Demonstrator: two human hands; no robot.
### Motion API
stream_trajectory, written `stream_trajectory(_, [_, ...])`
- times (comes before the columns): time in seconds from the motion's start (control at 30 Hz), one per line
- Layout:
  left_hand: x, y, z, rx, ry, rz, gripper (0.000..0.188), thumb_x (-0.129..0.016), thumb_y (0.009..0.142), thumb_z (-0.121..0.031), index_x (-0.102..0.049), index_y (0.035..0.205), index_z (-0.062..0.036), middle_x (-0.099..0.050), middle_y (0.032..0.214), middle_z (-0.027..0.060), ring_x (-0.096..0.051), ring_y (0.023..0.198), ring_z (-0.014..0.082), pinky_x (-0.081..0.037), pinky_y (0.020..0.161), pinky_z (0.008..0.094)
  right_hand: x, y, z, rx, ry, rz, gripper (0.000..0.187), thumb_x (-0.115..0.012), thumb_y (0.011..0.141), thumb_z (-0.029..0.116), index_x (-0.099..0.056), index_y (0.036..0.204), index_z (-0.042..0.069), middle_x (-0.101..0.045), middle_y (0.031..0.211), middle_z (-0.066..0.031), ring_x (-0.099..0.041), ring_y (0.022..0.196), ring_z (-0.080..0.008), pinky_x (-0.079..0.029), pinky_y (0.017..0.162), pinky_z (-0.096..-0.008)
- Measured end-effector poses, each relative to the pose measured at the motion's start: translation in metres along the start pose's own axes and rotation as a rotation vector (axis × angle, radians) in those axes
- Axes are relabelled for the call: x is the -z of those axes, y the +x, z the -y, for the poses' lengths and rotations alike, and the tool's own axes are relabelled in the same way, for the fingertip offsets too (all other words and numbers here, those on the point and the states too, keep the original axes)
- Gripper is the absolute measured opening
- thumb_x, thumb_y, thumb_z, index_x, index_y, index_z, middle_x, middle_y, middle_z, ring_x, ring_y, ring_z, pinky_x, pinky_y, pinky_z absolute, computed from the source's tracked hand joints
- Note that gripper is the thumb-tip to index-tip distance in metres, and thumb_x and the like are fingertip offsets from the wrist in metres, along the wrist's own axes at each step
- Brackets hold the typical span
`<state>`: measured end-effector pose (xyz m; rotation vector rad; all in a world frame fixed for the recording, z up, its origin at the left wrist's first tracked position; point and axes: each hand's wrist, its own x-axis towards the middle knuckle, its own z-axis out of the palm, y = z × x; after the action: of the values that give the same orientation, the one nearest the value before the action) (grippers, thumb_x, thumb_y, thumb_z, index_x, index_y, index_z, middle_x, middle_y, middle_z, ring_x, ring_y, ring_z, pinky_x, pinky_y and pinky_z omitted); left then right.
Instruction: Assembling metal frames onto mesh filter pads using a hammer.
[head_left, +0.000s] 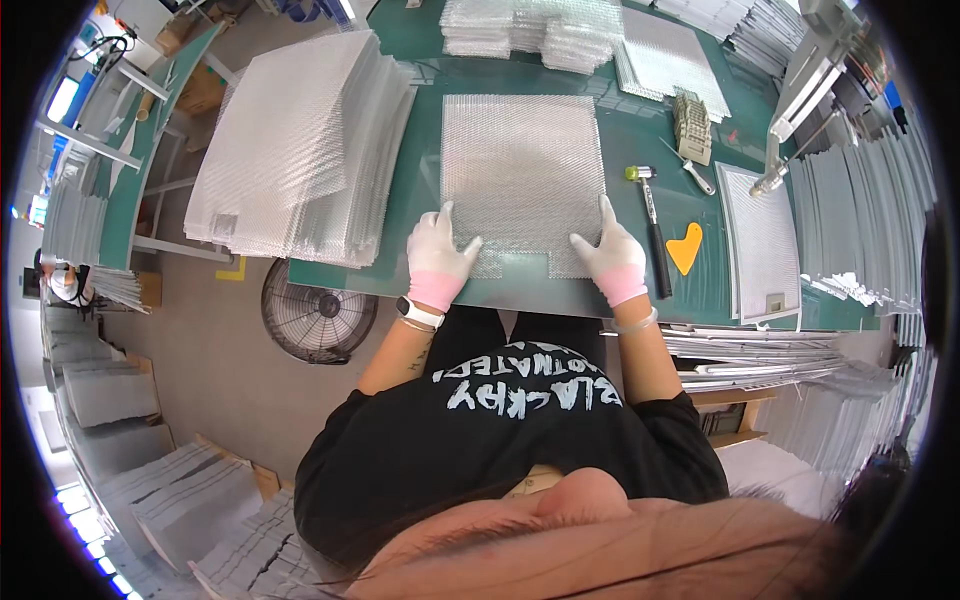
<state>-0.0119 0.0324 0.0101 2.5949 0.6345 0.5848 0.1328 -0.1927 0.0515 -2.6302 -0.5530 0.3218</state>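
Between left hand [438,250] and right hand [613,255]: mesh sheet [522,175], flat on worktop [424,150].
Both hands: spread wide at its sides; fingertip pressure unclear.
Handling: press lightly, evenly, to spare the mesh.

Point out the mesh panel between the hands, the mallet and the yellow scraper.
Mesh panel [522,180]: head view, middle of its sheet.
Mallet [656,240]: head view, black handle.
Yellow scraper [685,246]: head view, its flat face.

Two gloved hands [437,252], well apart
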Motion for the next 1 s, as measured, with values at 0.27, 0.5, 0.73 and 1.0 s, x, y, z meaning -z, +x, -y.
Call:
stream_trajectory(0.27, [-0.006,-0.003,0.008,-0.031,-0.002,0.006,0.067,-0.078,0.072,-0.032,-0.054,0.126,0.0001,-0.058,0.101,0.0183,-0.057,0.094,0.0355,-0.047,0.082,0.0446,-0.019,0.007,-0.019,0.064,-0.012,-0.029,0.082,-0.069,0.081,0.043,-0.033,0.147,0.009,-0.063,0.118,-0.0227,-0.062,0.106,-0.0363,-0.049,0.089,-0.0407])
stream_trajectory(0.5, [0.002,0.009,0.006,0.008,-0.007,0.114,0.073,-0.081,0.069,-0.034,-0.052,0.127,-0.0004,-0.058,0.103,0.0208,-0.057,0.097,0.0375,-0.048,0.086,0.0450,-0.012,0.014,-0.021,0.064,-0.043,0.060,0.078,-0.067,0.082,0.045,-0.037,0.144,0.009,-0.064,0.115,-0.0227,-0.061,0.106,-0.0365,-0.048,0.091,-0.0426])
stream_trajectory(0.73, [0.024,0.043,0.003,-0.088,0.277,0.338,0.088,-0.079,0.068,-0.048,-0.043,0.144,-0.0236,-0.037,0.146,0.0207,-0.025,0.140,0.0407,-0.023,0.114,0.0510,0.057,0.101,-0.064,0.222,-0.334,0.003,0.029,-0.053,0.088,0.034,-0.072,0.094,0.012,-0.069,0.094,-0.0153,-0.066,0.091,-0.0359,-0.052,0.083,-0.0453])
stream_trajectory(1.0, [0.035,0.006,-0.015,-0.239,0.287,0.550,0.076,-0.077,0.071,-0.046,-0.050,0.137,-0.0202,-0.037,0.147,0.0173,-0.026,0.139,0.0423,-0.013,0.115,0.0574,0.111,0.218,-0.223,-0.006,-0.424,-0.235,0.046,-0.073,0.074,0.011,-0.062,0.118,0.014,-0.056,0.122,-0.0155,-0.060,0.106,-0.0355,-0.052,0.089,-0.0411])
